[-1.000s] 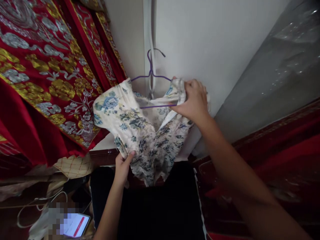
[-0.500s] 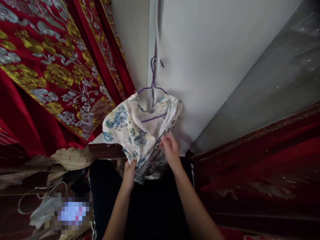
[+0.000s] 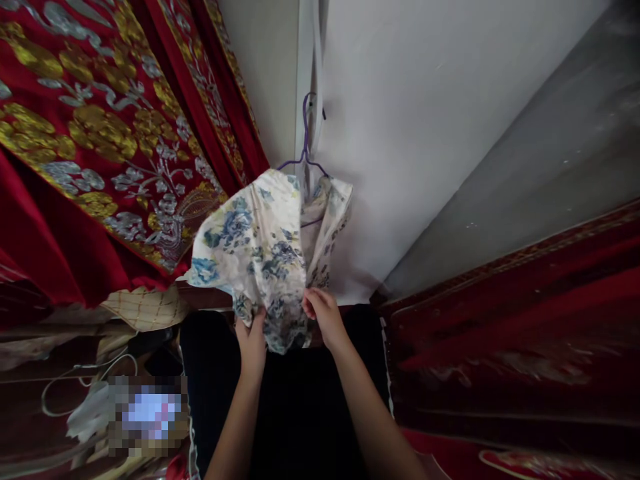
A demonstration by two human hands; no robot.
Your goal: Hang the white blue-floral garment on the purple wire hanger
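A white blouse with blue flowers point(image 3: 280, 260) hangs on a purple hanger point(image 3: 305, 143) in front of me, its front edges parted so that a little of the inside shows. My left hand point(image 3: 251, 333) grips the lower left side of the cloth, thumb on top and the other fingers partly hidden behind it. Fingers curled, my right hand point(image 3: 320, 310) pinches the front edge of the blouse at its lower right. The hanger's hook reaches up to a small dark peg by a white cable on the wall.
Red cloth with gold and silver embroidery point(image 3: 115, 133) hangs at the left. Behind the blouse rises a pale wall point(image 3: 400, 100). Red fabric point(image 3: 525, 347) covers the right side. At lower left lie a white cable point(image 3: 45, 400) and a blurred-out lit screen point(image 3: 153, 410).
My right hand has moved left and down, drawing the blouse's front edge across. The blouse now lies flatter, with its opening narrower. My left hand has shifted slightly left, still on the cloth.
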